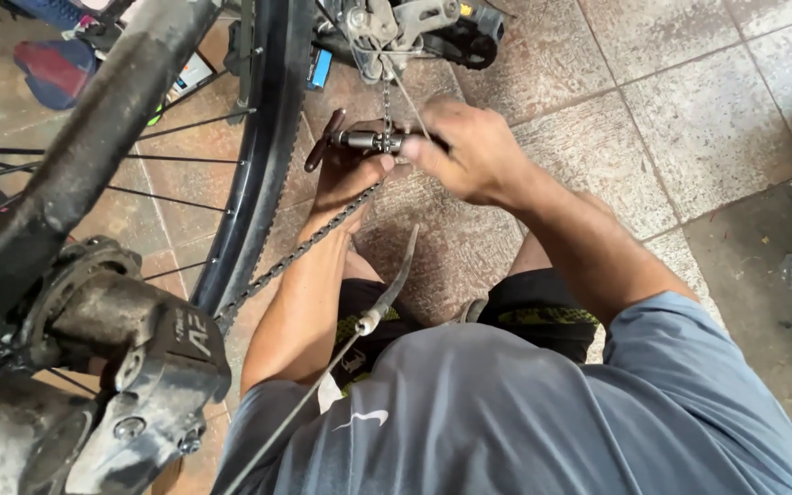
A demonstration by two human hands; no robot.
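Greasy dark chain point(323, 234), taut diag.

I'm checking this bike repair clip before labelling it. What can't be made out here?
Head view:
- Chain tool: its tip is hidden under the right hand.
- Left hand: its fingers are hidden under the tool and chain.
- Wheel: cut off by the top and left edges.
- Derailleur: cut off by the top edge.

Held a chain tool point(352, 140) on the bicycle chain point(309, 240) between left hand point(348, 176) and right hand point(463, 151), just right of the wheel point(272, 137). Lay below the derailleur point(394, 27), above a cable point(373, 316) crossing the lap, over tiled floor point(689, 110).
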